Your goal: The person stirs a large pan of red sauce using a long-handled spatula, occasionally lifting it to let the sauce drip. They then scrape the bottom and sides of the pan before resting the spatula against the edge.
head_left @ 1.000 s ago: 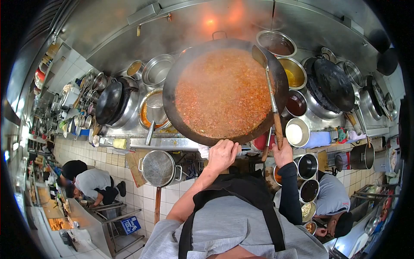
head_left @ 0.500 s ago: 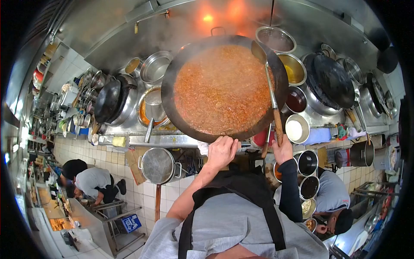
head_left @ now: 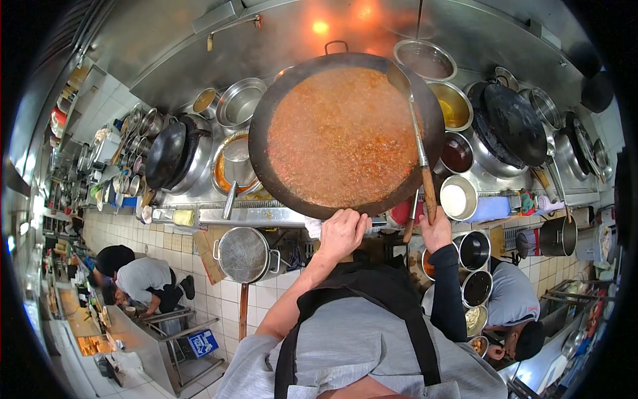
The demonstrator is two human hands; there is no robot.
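Note:
A large black wok [head_left: 261, 156] full of simmering reddish-orange sauce with fine bits [head_left: 342, 136] stands in front of me. My left hand [head_left: 344, 234] is closed at the wok's near rim, its fingers curled over the edge. A white cloth [head_left: 314, 227] shows just left of those fingers. With my right hand [head_left: 436, 231] I grip the wooden handle of a long ladle [head_left: 420, 136]. Its metal shaft lies over the wok's right side, and its bowl rests by the far right rim. Beside that handle is a second wooden-handled tool [head_left: 411, 223].
Right of the wok stand metal pots of yellow liquid [head_left: 453, 106], dark red sauce [head_left: 457, 154] and something white [head_left: 457, 201]. A strainer [head_left: 237, 159] sits over a pot at left. Stacked woks [head_left: 515, 125] lie farther right. Two people [head_left: 143, 282] bend over counters on either side.
Steam above the wok has thinned and the sauce surface has shifted with bubbling. The orange glow behind the wok is smaller. Both hands and the ladle stay practically in place.

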